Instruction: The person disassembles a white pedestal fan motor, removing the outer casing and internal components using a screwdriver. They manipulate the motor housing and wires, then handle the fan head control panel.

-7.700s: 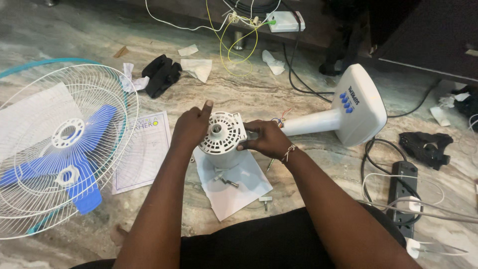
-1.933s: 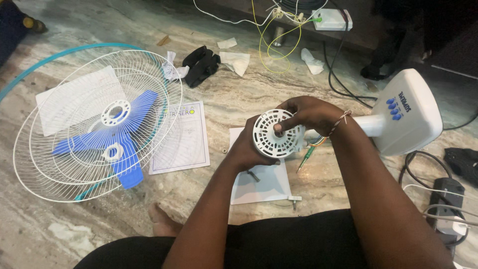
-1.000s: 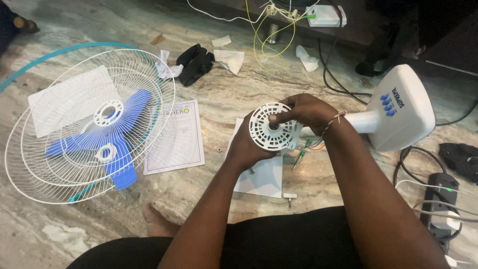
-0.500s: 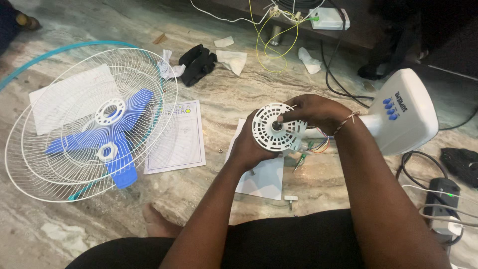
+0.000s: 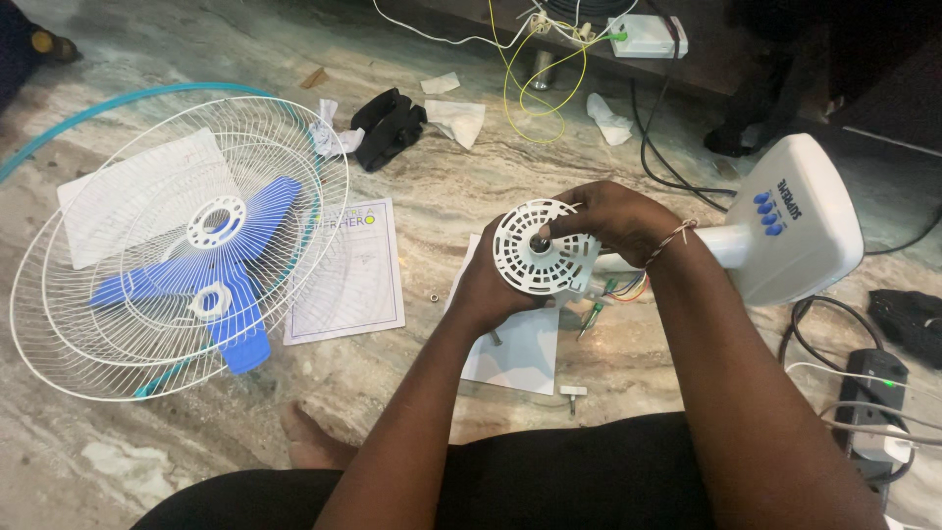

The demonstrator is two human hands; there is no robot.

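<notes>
both hands stayed clamped on the motor point(image 5: 545, 248); left point(image 5: 496, 290) cupped beneath, right point(image 5: 613, 218) fingers now at its hub; view barely shifted

White printed leaflet point(image 5: 345, 275) lying flat on marbled floor point(image 5: 471, 186), just beside white fan grille point(image 5: 294, 324), blue border and coloured heading showing at top edge. Plain white sheet point(image 5: 128, 201) lying under grille wires, left of blue blades. Another white sheet point(image 5: 520, 348) lying on floor below hands. Dark printed label point(image 5: 791, 188) sitting on white fan base point(image 5: 795, 221), above row of blue buttons point(image 5: 766, 213). No screens showing.
</notes>
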